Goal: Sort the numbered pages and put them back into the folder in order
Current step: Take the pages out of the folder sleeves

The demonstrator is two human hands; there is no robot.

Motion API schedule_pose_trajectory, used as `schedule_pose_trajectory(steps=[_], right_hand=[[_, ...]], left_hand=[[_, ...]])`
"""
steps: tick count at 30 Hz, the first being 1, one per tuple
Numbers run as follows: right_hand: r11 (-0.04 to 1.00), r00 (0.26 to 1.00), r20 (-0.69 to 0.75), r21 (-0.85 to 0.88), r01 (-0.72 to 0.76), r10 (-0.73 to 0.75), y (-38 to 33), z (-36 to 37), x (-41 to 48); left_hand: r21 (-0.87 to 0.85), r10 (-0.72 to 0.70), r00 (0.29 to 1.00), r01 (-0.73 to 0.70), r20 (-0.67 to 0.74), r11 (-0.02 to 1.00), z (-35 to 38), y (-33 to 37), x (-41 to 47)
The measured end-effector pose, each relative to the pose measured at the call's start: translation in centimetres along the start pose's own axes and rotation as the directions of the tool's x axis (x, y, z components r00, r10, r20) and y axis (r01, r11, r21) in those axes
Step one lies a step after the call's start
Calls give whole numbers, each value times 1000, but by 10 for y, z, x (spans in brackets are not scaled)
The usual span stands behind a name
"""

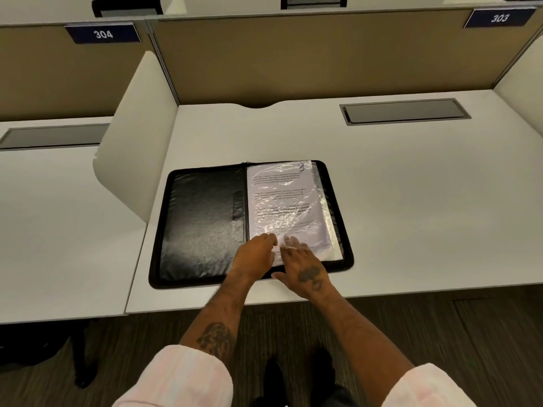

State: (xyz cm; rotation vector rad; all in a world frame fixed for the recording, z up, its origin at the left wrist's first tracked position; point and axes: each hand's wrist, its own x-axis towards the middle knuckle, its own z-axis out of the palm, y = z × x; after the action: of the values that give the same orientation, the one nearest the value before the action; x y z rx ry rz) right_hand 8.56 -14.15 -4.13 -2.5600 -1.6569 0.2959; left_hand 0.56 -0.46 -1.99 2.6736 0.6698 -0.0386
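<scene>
Black folder open | sleeve holds page 3 | left hand pinches sleeve | right hand flat

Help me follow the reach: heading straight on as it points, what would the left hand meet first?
Probably the clear sleeve over page 3; the left hand seems already at its lower edge. The right hand lies close beside.

3 (handwritten) on page; left plate 304, right plate 303

Black folder open; page 3 sleeved
</scene>
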Motion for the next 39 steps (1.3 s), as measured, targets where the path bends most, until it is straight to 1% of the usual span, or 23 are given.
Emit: schedule_pose_trajectory(steps=[2, 5, 8, 12, 14, 15, 17, 19, 20, 21, 22, 23, 24, 25, 26, 27, 28, 29, 30, 32, 34, 37, 39], right_hand=[[996, 991, 106, 14, -89, 87, -4, 1, 5], [993, 983, 144, -17, -116, 118, -9, 3, 2], [991, 983, 118, -22, -135, 137, -14, 14, -9], [984, 982, 67, -29, -176, 178, -20, 25, -29], [983, 979, 93, -13, -182, 183, -23, 31, -38], [983, 980, 83, -6, -181, 181, -26, 33, -42], [985, 985, -32, -25, -171, 170, -29, 34, -48], [984, 969, -173, -4, -179, 176, -31, 32, -53], [977, 947, -241, 54, -207, 214, -33, 29, -56], [954, 911, -291, 159, -255, 292, -36, 24, -59], [891, 869, -273, 319, -322, 412, -37, 20, -59], [764, 818, -161, 492, -417, 551, -37, 15, -59], [574, 755, 16, 639, -512, 655, -37, 12, -58], [359, 685, 198, 732, -579, 701, -36, 9, -57], [177, 624, 318, 780, -600, 714, -34, 7, -55], [33, 578, 392, 808, -588, 716, -32, 6, -54], [-90, 548, 443, 828, -553, 710, -30, 5, -52], [-189, 532, 477, 841, -507, 699, -28, 4, -50], [-263, 521, 502, 845, -465, 690, -26, 3, -48], [-339, 500, 533, 837, -429, 683, -23, 3, -43], [-362, 487, 550, 827, -430, 678, -20, -1, -39], [-352, 509, 550, 828, -438, 662, -20, -6, -33], [-317, 521, 540, 830, -459, 661, -20, -9, -29]], left_hand=[[156, 74, 997, -72, -4, 985, 3, -4, -6], [267, 115, 993, -109, -6, 958, 5, -6, -13], [304, 151, 989, -142, -6, 942, 9, -9, -17], [268, 147, 989, -134, -28, 954, 17, -11, -19], [254, 138, 990, -132, -6, 958, 20, -8, -18], [252, 127, 992, -128, 20, 959, 21, -7, -18], [261, 101, 994, -107, 37, 959, 25, -3, -18], [257, 71, 997, -78, 38, 963, 28, 2, -18], [246, 53, 998, -61, 39, 967, 28, 3, -18], [236, 41, 998, -49, 37, 970, 29, 4, -18], [226, 32, 999, -39, 34, 973, 30, 5, -17], [213, 23, 999, -29, 33, 977, 29, 5, -17], [194, 11, 999, -17, 33, 981, 29, 6, -16], [172, 0, 999, -6, 35, 985, 28, 6, -15], [155, -9, 999, 3, 43, 988, 28, 6, -14], [143, -17, 999, 9, 50, 990, 28, 6, -14], [134, -23, 998, 15, 54, 991, 28, 5, -13], [119, -30, 998, 24, 51, 993, 28, 4, -13], [100, -38, 998, 33, 42, 994, 27, 4, -13], [75, -43, 999, 41, 19, 996, 25, 4, -14], [71, -28, 1000, 27, 5, 997, 24, 4, -16], [82, -24, 1000, 24, 1, 996, 20, 7, -17], [108, -43, 999, 42, 5, 993, 15, 10, -19]])
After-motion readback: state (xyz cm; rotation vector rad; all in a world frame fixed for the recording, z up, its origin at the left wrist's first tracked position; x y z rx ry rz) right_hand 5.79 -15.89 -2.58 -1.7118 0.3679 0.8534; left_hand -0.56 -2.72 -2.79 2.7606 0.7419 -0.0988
